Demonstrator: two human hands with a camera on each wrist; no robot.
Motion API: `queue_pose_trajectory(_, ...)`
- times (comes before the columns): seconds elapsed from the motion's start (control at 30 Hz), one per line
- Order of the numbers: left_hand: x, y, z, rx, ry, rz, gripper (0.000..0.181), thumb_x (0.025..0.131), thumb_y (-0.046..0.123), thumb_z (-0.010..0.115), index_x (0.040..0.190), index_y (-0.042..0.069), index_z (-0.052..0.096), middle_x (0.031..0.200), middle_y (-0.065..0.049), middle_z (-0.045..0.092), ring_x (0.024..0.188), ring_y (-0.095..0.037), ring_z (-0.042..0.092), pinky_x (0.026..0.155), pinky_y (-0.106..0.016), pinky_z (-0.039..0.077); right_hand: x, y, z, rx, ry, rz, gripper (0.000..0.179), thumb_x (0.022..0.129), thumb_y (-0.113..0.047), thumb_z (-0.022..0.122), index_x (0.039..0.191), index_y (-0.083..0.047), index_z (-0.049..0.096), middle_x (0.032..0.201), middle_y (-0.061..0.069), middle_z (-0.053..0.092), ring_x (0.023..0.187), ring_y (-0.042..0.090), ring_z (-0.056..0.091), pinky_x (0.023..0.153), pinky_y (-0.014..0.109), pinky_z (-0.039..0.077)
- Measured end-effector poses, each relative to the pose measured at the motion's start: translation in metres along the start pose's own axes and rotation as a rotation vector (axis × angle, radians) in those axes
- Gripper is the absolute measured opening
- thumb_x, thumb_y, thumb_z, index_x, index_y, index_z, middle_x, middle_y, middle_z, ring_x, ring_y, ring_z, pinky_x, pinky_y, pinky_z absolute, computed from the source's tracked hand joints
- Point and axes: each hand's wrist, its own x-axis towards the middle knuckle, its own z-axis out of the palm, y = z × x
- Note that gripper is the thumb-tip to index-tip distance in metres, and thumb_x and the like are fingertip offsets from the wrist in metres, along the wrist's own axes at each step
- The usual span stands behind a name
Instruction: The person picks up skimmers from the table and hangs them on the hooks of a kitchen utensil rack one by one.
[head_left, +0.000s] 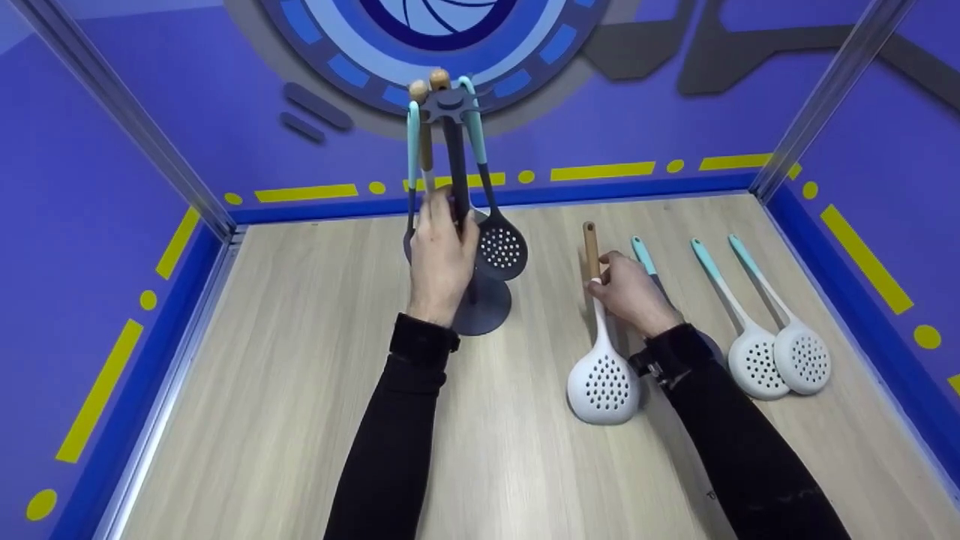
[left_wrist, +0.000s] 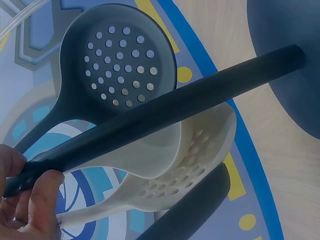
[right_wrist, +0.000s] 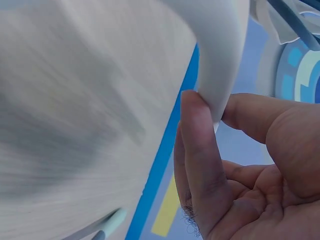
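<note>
My left hand grips the dark upright pole of a utensil stand, its thumb and fingers curled round it. From the stand's top hang several utensils, including a black skimmer with a mint handle; in the left wrist view white ladle-like heads show behind the pole. My right hand pinches a white skimmer between thumb and fingers, where its wooden handle meets the white neck. The skimmer's perforated head points toward me, close over the table.
Right of my right hand lies a mint-handled dark utensil, partly hidden by my forearm. Farther right, two white skimmers with mint handles lie overlapping on the wooden table. Blue printed walls with metal posts enclose the back and sides.
</note>
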Motion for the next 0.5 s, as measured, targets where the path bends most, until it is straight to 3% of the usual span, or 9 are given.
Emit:
queue_pose_trajectory(0.23,0.000,-0.001,0.000,-0.004,0.010,0.010,0.038,0.117,0.015,0.071,0.149,-0.004,0.062,0.138,-0.024,0.072,0.123,-0.040,0.077,0.103,-0.053,0.069,-0.003,-0.010,-0.005,0.047,0.001,0.000,0.061,0.115,-0.013,0.071,0.167,0.011,0.049,0.127,0.030,0.074,0.088,0.023,0.076,0.068,0.025,0.064)
queue_pose_trajectory(0.5,-0.001,0.000,-0.001,-0.006,-0.010,-0.002,0.039,0.118,0.016,0.069,0.150,-0.004,0.062,0.137,-0.023,0.071,0.121,-0.040,0.075,0.100,-0.052,0.070,-0.006,-0.019,-0.012,0.091,0.026,-0.035,0.059,0.114,-0.010,0.069,0.165,0.010,0.049,0.123,0.027,0.072,0.091,0.027,0.076,0.068,0.025,0.066)
